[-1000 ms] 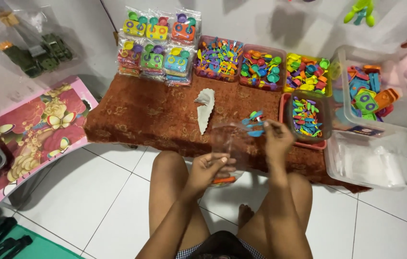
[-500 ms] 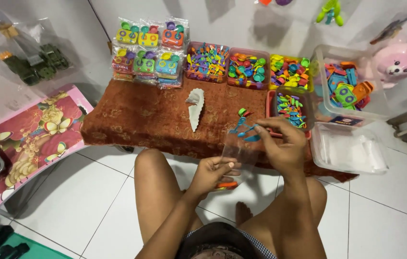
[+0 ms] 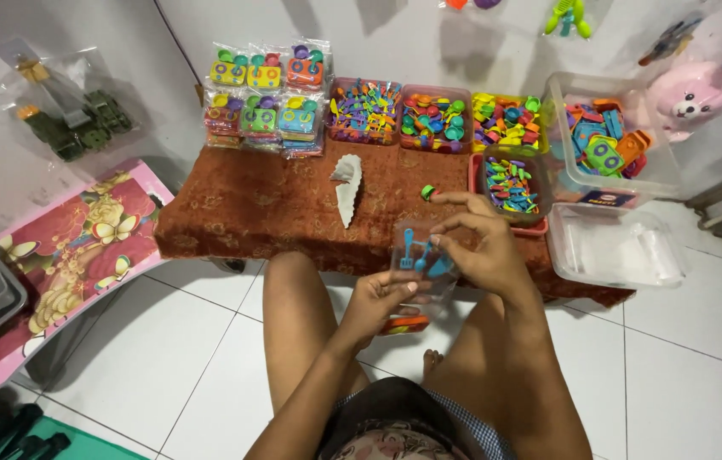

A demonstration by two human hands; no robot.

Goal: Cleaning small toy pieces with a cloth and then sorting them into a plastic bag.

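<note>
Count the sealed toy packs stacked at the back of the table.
6 visible: top row left, middle, right; lower row left, middle, right. More may lie underneath.

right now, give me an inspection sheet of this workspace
surface: low table under a brown patterned cloth, on white tile floor
job's things: clear plastic bag with small blue toy utensils inside
clutter: tubs of coloured toy pieces, packed toy sets, white paper stack, clear bin
hands: left hand holds the bag from below; right hand fingers at its mouth
cables: nothing seen
surroundings: floral board, pink plush toy
</note>
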